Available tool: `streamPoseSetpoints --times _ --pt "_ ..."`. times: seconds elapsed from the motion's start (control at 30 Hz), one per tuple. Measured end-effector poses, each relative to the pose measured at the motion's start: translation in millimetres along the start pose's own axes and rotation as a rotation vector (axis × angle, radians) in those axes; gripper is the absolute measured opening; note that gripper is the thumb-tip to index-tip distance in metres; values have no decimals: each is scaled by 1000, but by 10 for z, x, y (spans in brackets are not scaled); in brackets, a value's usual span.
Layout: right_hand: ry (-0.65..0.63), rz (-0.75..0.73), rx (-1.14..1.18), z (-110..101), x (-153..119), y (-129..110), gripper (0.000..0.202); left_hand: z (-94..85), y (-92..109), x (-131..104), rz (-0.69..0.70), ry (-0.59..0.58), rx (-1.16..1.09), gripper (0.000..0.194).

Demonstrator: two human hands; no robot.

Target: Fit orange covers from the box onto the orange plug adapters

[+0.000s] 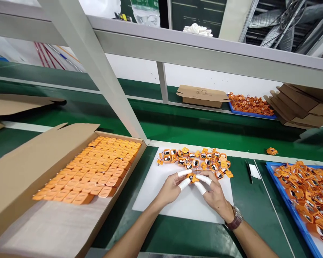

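Observation:
Between my hands is a small orange plastic case [191, 177] with a dark part inside, its cover tilted to one side. My left hand [171, 187], with white finger cots on thumb and index finger, pinches its left side. On the right side my right hand [214, 192] pinches it too, also wearing white cots, with a watch on that wrist. Both hands are above a white sheet [174, 206] on the green bench. Just beyond the fingertips, several similar orange cases [195, 163] lie in loose rows, some showing dark parts inside.
At left, an open cardboard box [118, 200] contains rows of closed orange cases [97, 168]. A blue tray [288, 204] piled with orange pieces is at right. A black pen [249, 172] lies near a white slip [255, 172]. A metal frame post [104, 79] rises beyond the box.

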State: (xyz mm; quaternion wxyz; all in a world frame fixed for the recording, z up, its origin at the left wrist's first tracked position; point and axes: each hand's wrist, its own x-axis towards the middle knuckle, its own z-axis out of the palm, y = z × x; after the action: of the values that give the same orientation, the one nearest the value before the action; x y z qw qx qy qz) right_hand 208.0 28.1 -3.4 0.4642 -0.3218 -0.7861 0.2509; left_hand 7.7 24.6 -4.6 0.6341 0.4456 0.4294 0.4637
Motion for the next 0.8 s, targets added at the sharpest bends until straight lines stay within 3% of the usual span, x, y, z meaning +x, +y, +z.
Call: streamPoseSetpoints --times 0.4,0.67,0.8 --pt "-89 73 163 89 -44 -105 29 -70 74 -227 -60 -14 8 44" --pt "-225 576 656 237 -194 101 51 -131 -126 -370 -50 69 17 46" --pt "-254 645 653 256 -177 112 45 -136 -162 -386 -45 31 12 44"
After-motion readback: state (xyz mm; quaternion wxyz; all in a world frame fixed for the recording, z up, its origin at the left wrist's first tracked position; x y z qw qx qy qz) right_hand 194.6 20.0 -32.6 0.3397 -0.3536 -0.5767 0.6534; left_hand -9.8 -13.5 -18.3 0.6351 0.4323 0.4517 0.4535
